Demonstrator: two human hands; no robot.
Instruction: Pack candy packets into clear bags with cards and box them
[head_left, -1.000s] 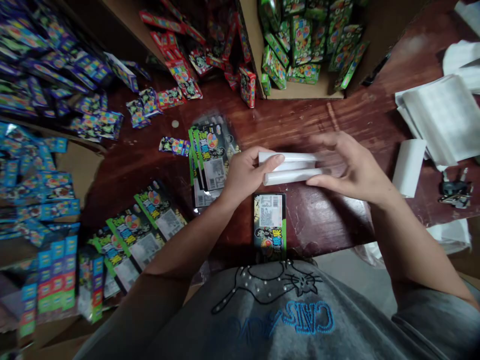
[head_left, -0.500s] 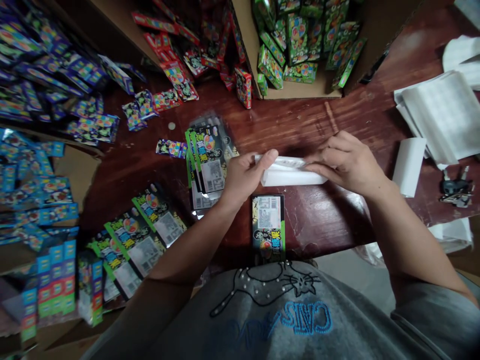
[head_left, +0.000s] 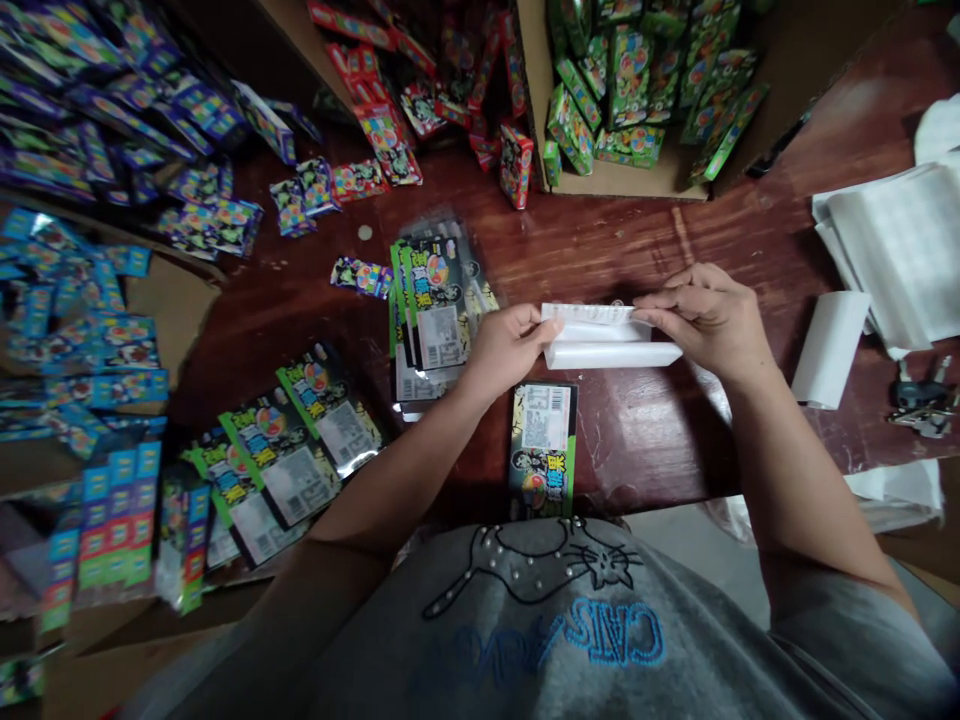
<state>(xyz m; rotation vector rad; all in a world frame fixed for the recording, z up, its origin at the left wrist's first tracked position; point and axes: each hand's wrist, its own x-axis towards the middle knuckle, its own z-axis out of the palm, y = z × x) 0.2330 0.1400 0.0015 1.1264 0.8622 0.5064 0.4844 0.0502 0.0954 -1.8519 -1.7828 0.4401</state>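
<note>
Both hands hold a folded white sticker sheet (head_left: 611, 355) above the table, with faint roundish clear shapes along its upper edge. My left hand (head_left: 504, 350) pinches the sheet's left end between thumb and fingers. At the upper right edge, my right hand (head_left: 709, 318) is closed in a pinch; whether a sticker is between the fingertips I cannot tell. Just below the sheet lies a black and green printed packet (head_left: 541, 450) with a white label. Beside my left hand is a pile of similar packets (head_left: 435, 300).
Cartons of green boxes (head_left: 630, 80) and red boxes (head_left: 379, 130) stand at the back. Purple packs (head_left: 135, 110) and blue packs (head_left: 82, 320) fill the left. More black packets (head_left: 281, 460) overlap at lower left. White sheets (head_left: 900, 250), a rolled sheet (head_left: 831, 350) and keys (head_left: 922, 400) lie right.
The sheet has opened out, showing more of its inner face and its upper edge. My right hand has shifted slightly right, away from my left. The whole view has shifted a little.
</note>
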